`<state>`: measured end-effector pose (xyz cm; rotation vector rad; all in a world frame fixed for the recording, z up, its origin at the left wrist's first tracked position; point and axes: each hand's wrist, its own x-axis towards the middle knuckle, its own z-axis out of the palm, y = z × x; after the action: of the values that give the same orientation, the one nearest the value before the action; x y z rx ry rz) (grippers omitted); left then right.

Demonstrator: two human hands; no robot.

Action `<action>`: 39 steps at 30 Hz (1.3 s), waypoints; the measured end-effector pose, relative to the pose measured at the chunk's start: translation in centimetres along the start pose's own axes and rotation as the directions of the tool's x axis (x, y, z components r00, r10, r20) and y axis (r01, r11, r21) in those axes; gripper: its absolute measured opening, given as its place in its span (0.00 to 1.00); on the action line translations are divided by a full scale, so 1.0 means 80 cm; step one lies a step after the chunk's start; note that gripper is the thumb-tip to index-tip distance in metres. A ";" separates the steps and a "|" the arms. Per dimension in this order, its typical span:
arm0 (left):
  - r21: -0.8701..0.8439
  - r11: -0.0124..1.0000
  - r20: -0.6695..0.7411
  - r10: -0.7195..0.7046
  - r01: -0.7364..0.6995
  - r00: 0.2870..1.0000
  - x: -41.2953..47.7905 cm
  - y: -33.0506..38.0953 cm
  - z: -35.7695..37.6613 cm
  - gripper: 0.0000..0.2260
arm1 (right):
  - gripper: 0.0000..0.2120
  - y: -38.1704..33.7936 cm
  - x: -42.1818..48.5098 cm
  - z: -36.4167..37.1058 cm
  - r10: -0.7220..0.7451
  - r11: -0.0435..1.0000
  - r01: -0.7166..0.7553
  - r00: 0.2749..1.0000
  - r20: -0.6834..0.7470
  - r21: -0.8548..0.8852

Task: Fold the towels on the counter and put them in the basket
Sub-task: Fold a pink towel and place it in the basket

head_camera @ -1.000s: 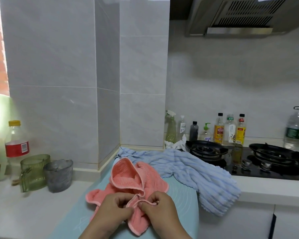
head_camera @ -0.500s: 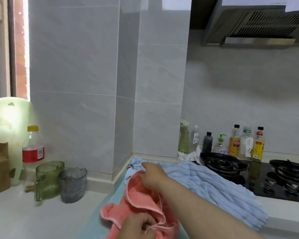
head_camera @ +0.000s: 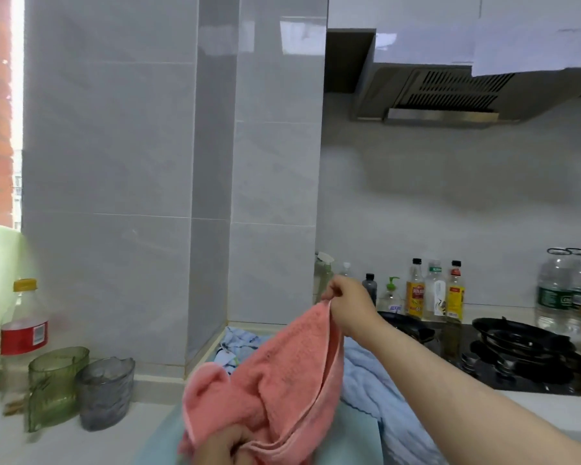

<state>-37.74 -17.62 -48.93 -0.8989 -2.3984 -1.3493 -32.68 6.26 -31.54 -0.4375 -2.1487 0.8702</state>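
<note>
— Up from the counter (head_camera: 64,441) since half a second ago comes our right hand (head_camera: 344,298), lifting a corner of the pink towel (head_camera: 282,380) level with the bottles (head_camera: 433,290).
— How do the fingers lie?
— Curled tight, thumb and fingertips pinching the hem. Our left hand (head_camera: 223,446), low at the frame's edge, grips the other end, fingers bunched round the cloth.
— And the towels?
— The pink one hangs stretched between our hands above the pale mat (head_camera: 353,437); the blue towel (head_camera: 376,397) lies crumpled on the counter behind it.
</note>
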 end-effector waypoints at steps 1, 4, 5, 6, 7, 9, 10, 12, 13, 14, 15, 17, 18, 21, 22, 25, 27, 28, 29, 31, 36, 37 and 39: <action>0.062 0.995 0.060 0.069 -0.072 0.996 0.006 0.017 -0.016 0.07 | 0.17 -0.001 -0.003 -0.020 0.015 1.000 -0.014 1.000 -0.009 0.005; -0.033 0.997 -0.090 -0.067 0.064 0.994 0.031 0.052 -0.067 0.12 | 0.18 -0.006 -0.019 -0.074 0.047 0.999 -0.046 0.999 -0.024 0.006; -0.006 0.999 -0.156 -0.037 0.036 0.987 0.039 0.064 -0.090 0.13 | 0.18 -0.009 -0.025 -0.091 0.046 0.999 -0.046 0.998 -0.031 0.004; 0.046 0.999 -0.215 -0.002 0.012 0.977 0.049 0.074 -0.105 0.12 | 0.19 -0.011 -0.030 -0.105 0.055 0.998 -0.054 0.998 -0.033 0.018; 0.111 0.994 -0.257 0.010 0.019 0.966 0.060 0.088 -0.126 0.10 | 0.18 -0.016 -0.037 -0.118 0.071 0.996 -0.070 0.997 -0.023 0.057; 0.192 0.981 -0.310 0.067 -0.006 0.948 0.078 0.103 -0.161 0.11 | 0.13 -0.025 -0.049 -0.138 0.111 0.984 -0.115 0.993 0.041 0.135; 0.221 0.975 -0.333 0.101 -0.026 0.938 0.084 0.112 -0.176 0.10 | 0.10 -0.030 -0.055 -0.147 0.099 0.987 -0.106 0.993 0.066 0.123; 0.251 0.967 -0.337 0.139 -0.053 0.931 0.091 0.127 -0.199 0.09 | 0.09 -0.040 -0.067 -0.160 0.042 0.998 -0.046 0.995 0.087 0.038; 0.273 0.960 -0.326 0.153 -0.062 0.933 0.094 0.136 -0.208 0.08 | 0.09 -0.046 -0.072 -0.166 0.009 1.000 -0.009 0.997 0.077 -0.006; 0.275 0.958 -0.318 0.167 -0.077 0.933 0.097 0.142 -0.215 0.08 | 0.09 -0.052 -0.076 -0.170 -0.019 0.999 0.021 0.999 0.051 -0.046; 0.275 0.957 -0.310 0.178 -0.091 0.934 0.099 0.150 -0.223 0.08 | 0.10 -0.060 -0.080 -0.176 -0.046 0.997 0.047 0.999 0.014 -0.061; 0.260 0.959 -0.282 0.188 -0.114 0.941 0.102 0.163 -0.238 0.09 | 0.10 -0.070 -0.087 -0.187 -0.069 0.997 0.068 0.996 -0.048 -0.028; 0.241 0.963 -0.273 0.188 -0.122 0.944 0.102 0.169 -0.245 0.10 | 0.08 -0.074 -0.090 -0.192 -0.069 0.998 0.069 0.996 -0.064 0.009; 0.125 0.983 -0.270 0.164 -0.135 0.949 0.097 0.188 -0.267 0.11 | 0.03 -0.080 -0.099 -0.205 -0.031 0.988 0.041 0.997 -0.065 0.152; 0.059 0.989 -0.278 0.146 -0.135 0.949 0.093 0.195 -0.274 0.10 | 0.03 -0.081 -0.103 -0.208 -0.013 0.971 0.025 0.999 -0.052 0.236; -0.091 0.992 -0.221 0.066 -0.088 0.973 0.081 0.212 -0.292 0.09 | 0.04 -0.088 -0.111 -0.220 0.055 0.844 -0.071 0.997 0.045 0.531; -0.217 0.976 -0.097 -0.026 0.004 0.995 0.080 0.219 -0.303 0.08 | 0.04 -0.093 -0.115 -0.230 0.082 0.797 -0.126 0.991 0.102 0.590; -0.273 0.960 -0.031 -0.069 0.058 0.997 0.081 0.220 -0.306 0.08 | 0.04 -0.094 -0.116 -0.233 0.089 0.785 -0.139 0.990 0.113 0.603; -0.300 0.949 0.016 -0.095 0.096 0.995 0.081 0.222 -0.308 0.08 | 0.04 -0.094 -0.114 -0.235 0.092 0.771 -0.145 0.989 0.117 0.620; -0.249 0.965 0.013 -0.087 0.087 0.996 0.085 0.221 -0.306 0.08 | 0.02 -0.091 -0.109 -0.235 0.098 0.753 -0.141 0.990 0.102 0.643; -0.045 0.999 -0.169 0.017 -0.025 0.985 0.100 0.196 -0.275 0.10 | 0.02 -0.072 -0.095 -0.198 0.159 0.852 -0.156 0.987 0.036 0.500; -0.024 0.999 -0.171 0.019 -0.023 0.985 0.107 0.182 -0.267 0.11 | 0.02 -0.066 -0.091 -0.186 0.178 0.855 -0.168 0.984 0.028 0.490; 0.014 1.000 -0.185 0.004 -0.001 0.983 0.121 0.158 -0.251 0.12 | 0.02 -0.054 -0.084 -0.165 0.210 0.862 -0.189 0.978 0.008 0.471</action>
<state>-39.14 -25.79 -24.70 -0.7373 -2.2625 -1.3494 -18.40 5.37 -25.74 -0.4254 -1.7864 1.4425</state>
